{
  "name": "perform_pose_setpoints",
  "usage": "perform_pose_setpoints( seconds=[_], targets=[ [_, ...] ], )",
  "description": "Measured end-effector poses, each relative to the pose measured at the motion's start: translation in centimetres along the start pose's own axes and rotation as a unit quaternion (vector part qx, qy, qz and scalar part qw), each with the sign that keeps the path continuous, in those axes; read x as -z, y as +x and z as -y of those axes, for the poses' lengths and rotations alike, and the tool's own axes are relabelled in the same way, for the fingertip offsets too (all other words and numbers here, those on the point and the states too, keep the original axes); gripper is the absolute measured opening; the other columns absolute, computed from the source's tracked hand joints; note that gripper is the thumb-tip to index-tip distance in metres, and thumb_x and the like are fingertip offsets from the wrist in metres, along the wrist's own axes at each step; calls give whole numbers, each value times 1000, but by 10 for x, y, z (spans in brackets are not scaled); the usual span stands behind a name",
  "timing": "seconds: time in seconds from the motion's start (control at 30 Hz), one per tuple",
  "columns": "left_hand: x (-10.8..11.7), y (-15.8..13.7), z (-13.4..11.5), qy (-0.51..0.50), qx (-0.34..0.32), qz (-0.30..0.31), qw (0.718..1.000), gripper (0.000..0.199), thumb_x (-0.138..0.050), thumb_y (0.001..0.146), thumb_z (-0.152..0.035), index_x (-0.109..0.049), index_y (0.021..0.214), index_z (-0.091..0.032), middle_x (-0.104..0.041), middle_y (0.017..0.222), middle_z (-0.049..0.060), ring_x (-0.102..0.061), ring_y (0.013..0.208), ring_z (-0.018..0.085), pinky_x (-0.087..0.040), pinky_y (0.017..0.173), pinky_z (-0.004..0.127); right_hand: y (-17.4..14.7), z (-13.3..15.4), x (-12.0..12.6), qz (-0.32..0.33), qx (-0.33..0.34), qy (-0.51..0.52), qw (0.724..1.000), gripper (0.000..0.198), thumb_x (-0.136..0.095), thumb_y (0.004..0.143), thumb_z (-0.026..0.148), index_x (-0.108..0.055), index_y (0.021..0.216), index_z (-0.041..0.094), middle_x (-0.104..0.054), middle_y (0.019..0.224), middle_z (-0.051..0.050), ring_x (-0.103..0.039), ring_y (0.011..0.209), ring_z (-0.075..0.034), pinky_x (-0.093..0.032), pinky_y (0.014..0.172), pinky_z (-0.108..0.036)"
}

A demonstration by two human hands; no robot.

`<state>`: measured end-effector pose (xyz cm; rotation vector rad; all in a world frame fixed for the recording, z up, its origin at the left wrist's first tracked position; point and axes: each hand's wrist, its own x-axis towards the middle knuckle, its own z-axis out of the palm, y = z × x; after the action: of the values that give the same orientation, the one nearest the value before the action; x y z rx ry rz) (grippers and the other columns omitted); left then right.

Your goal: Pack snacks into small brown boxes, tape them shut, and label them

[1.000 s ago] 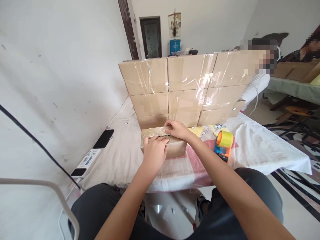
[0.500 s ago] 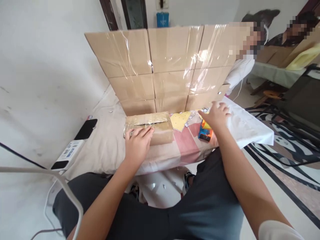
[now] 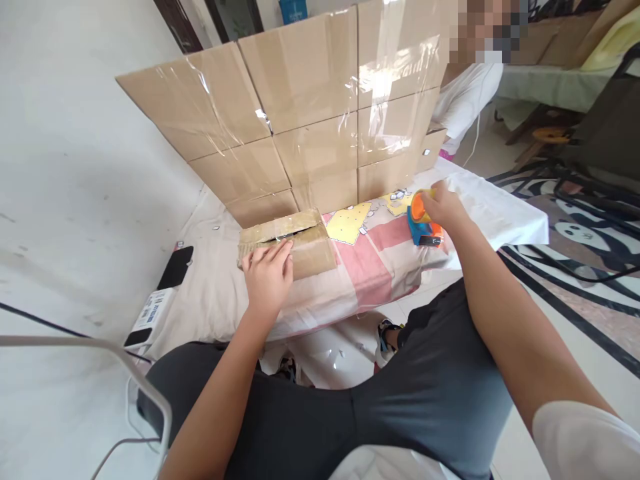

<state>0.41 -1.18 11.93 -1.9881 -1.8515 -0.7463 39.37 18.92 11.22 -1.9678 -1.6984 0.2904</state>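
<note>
The left hand [image 3: 267, 277] lies flat, fingers together, pressed on the near top edge of the small cardboard box [image 3: 287, 243]. The box sits on the cloth-covered table [image 3: 493, 213], directly ahead of that hand; its top flaps meet along a seam that appears not fully closed, though glare from the existing tape makes this uncertain.

The right hand [image 3: 443, 207] is well apart from the left, out to the right, fingers curled around the tape dispenser [image 3: 421, 220], which rests on the cloth. The grip looks closed on the handle.

Beyond both hands stands a wall of stacked taped cartons [image 3: 310, 113]. A dark phone [image 3: 175, 267] lies to the left of the left hand.

Recommended handling: maintain downward pressure with the flat hand so the flaps stay level and the box cannot slide. Bring the dispenser to the seam end farthest from the holding hand, seat the tape squarely, and draw along the seam in one steady pull.
</note>
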Motion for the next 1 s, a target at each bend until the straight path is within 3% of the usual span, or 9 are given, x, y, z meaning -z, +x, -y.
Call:
perform_pose_setpoints(
  seconds=[0.1,0.2,0.33,0.5,0.67,0.77,0.83,0.9,1.0],
  targets=[
    [-2,-1,-1,7,-4,-11,1000,37,-46,101,-28,-70,129,-25,-73,130,5,-61,111,32,-34,101,50,-3,5,-3,-36,1,-47,998,53,-45,98,51,-56,135,14,-47,145,-28,-44,131,-43,-37,102,-63],
    [-4,-2,-1,7,-3,-17,1000,37,-46,101,-29,-71,129,-25,-73,130,5,-61,110,32,-34,102,50,-19,30,-19,-86,120,-64,987,51,-46,99,51,-62,135,18,-40,153,-23,-29,140,-45,-26,109,-66],
    [-7,-4,1,5,-5,-15,1000,38,-47,101,-30,-71,129,-24,-72,130,7,-61,110,32,-34,101,50,-35,63,-55,49,280,-55,957,42,-45,100,30,-67,135,25,-49,147,-15,-36,135,-39,-31,110,-58],
    [-7,-5,3,9,-9,-20,1000,38,-48,101,-32,-71,130,-25,-72,130,7,-61,110,31,-36,99,46,-32,78,-93,157,281,-89,943,37,-50,91,15,-78,115,22,-46,148,-18,-37,133,-42,-32,106,-59],
    [-6,-2,11,1,-19,-18,1000,36,-50,100,-33,-73,127,-26,-74,126,5,-62,108,29,-39,94,42,-22,78,-99,114,290,-54,949,32,-46,91,11,-77,96,14,-57,128,-21,-43,123,-39,-33,102,-56],
    [-5,3,21,-15,-33,-14,999,35,-53,97,-36,-75,123,-27,-75,123,4,-63,107,28,-41,96,41,-23,80,-99,115,271,79,952,21,-53,88,17,-73,92,15,-61,116,-17,-49,117,-33,-37,102,-50],
    [-5,7,28,-30,-36,-11,999,34,-54,95,-38,-76,118,-26,-76,121,4,-64,106,28,-43,97,40,-32,83,-101,164,247,244,923,12,-58,83,22,-68,85,17,-64,103,-11,-55,104,-26,-42,97,-42],
    [-7,8,33,-36,-32,-16,999,33,-55,94,-39,-77,115,-25,-77,118,5,-64,104,28,-43,97,41,-49,89,-106,243,201,395,863,10,-61,78,27,-63,81,18,-63,89,-5,-57,87,-19,-45,86,-34],
    [-13,5,37,-31,-27,-38,998,32,-57,92,-38,-76,113,-25,-77,115,6,-63,103,28,-42,97,42,-77,100,-115,319,141,508,788,15,-65,71,31,-60,77,19,-59,74,2,-50,71,-13,-42,74,-28]
  ],
)
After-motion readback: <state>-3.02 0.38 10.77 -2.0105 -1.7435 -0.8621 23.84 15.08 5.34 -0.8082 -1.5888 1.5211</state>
